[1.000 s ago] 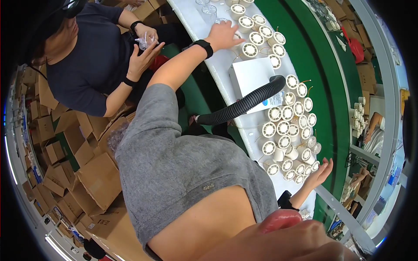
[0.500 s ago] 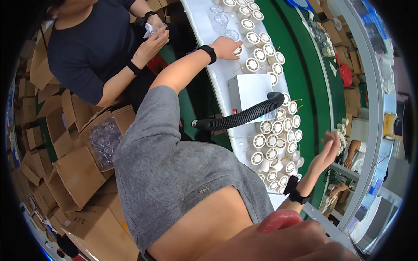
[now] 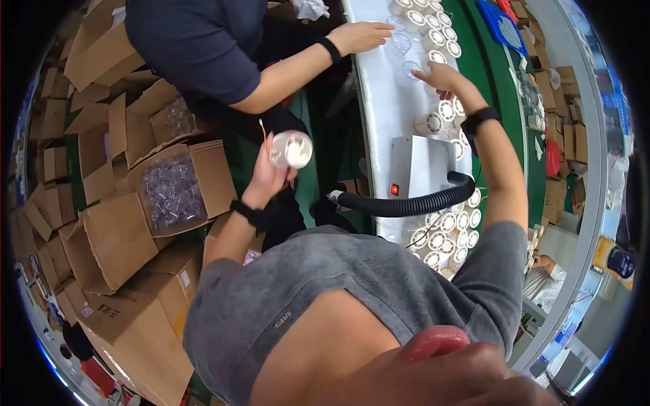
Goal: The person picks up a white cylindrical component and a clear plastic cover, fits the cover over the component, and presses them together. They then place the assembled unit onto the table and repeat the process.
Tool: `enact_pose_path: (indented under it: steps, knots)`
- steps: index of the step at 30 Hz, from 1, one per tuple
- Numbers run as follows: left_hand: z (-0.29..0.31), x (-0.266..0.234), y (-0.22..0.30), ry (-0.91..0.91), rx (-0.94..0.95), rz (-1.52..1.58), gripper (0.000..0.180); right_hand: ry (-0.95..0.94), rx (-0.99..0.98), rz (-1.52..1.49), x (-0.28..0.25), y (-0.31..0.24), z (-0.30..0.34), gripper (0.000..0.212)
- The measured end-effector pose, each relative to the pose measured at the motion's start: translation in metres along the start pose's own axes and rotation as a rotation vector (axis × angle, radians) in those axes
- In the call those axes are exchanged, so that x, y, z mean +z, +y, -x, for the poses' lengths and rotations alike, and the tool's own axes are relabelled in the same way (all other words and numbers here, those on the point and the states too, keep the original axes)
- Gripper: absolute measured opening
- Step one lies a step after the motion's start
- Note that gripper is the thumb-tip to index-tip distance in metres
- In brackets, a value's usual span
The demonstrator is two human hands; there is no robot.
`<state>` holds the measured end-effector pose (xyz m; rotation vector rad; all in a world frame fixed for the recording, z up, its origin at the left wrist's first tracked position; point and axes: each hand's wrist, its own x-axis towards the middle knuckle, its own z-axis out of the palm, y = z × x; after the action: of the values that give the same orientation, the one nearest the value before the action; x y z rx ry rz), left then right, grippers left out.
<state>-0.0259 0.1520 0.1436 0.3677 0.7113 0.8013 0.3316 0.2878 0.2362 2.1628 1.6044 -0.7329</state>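
White-topped, the table (image 3: 377, 115) runs away from the wearer on the right, with cartons (image 3: 118, 237) to its left. Nearest, the left hand (image 3: 267, 172) is off the table's edge, fingers and thumb curled around a cup (image 3: 279, 153), a clear barrel with white inside; an orange wire (image 3: 264, 132) sticks up beside it. The cup's long axis looks to run left to right, its round end tilted toward the camera and the table. Farther off, over the table, the right hand (image 3: 443, 78) points one finger leftward, the rest curled in; whether they grip anything, I cannot tell. A clear disc (image 3: 410, 70) lies at that fingertip, touching or just beside it, so the right hand is the nearer one and the left well apart. Beyond, a co-worker's hand (image 3: 365, 37) is at more discs (image 3: 401, 44).

Among containers, the nearer open carton (image 3: 215, 179) is heaped with clear pieces (image 3: 172, 193); one behind it looks to hold similar ones. Past the table, a blue tray (image 3: 493, 26) carries pale contents too small to name.
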Motion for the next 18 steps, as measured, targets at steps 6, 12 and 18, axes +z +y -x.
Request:
enact_pose_path:
  steps: [6,12,18]
  knots:
    - [0.068,-0.064,-0.034,0.119,0.016,0.102,0.050,0.256,-0.089,0.207,0.051,0.005,-0.077,0.068]
    - [0.077,-0.066,-0.029,0.219,-0.071,0.074,0.045,0.198,-0.166,-0.341,0.001,0.000,0.002,0.056]
    - [0.020,-0.108,-0.045,-0.070,-0.363,-0.245,0.037,0.259,-0.608,-0.945,-0.054,0.020,0.198,0.059]
